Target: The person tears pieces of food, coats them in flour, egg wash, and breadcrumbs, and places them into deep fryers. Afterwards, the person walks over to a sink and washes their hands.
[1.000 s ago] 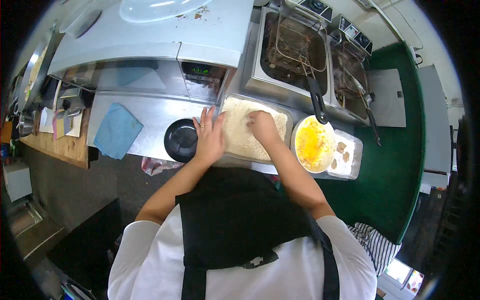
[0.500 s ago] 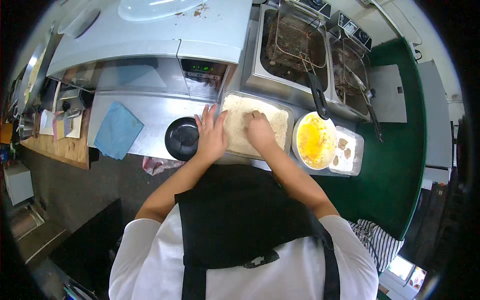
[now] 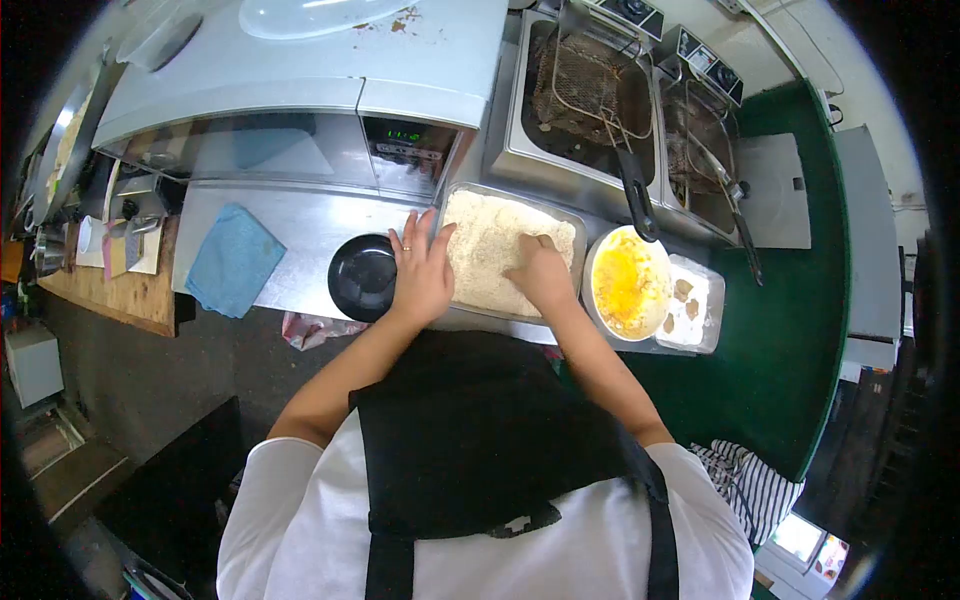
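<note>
A metal tray point(image 3: 583, 262) of pale breadcrumbs point(image 3: 488, 240) lies in front of me. My left hand point(image 3: 424, 272) is spread flat at the tray's left rim, fingers apart, and holds nothing. In the right half of the crumbs, my right hand point(image 3: 541, 272) is bent downward with its fingers curled in. Whatever sits under those fingers is hidden. A black bowl point(image 3: 362, 278) stands just left of my left hand. To the right of the tray is a white bowl of yellow beaten egg point(image 3: 630, 282), and beyond it a tray of white flour point(image 3: 711, 300) with several brownish pieces.
Behind the tray stand two deep fryers point(image 3: 590, 90) with wire baskets, their black handles point(image 3: 636, 190) jutting toward me. A microwave point(image 3: 280, 150) fills the back left. A blue cloth point(image 3: 236, 260) lies on the steel counter. A green surface point(image 3: 775, 350) extends to the right.
My right hand has shifted right within the breadcrumbs, nearer the egg bowl. My left hand stays at the tray's left rim.
</note>
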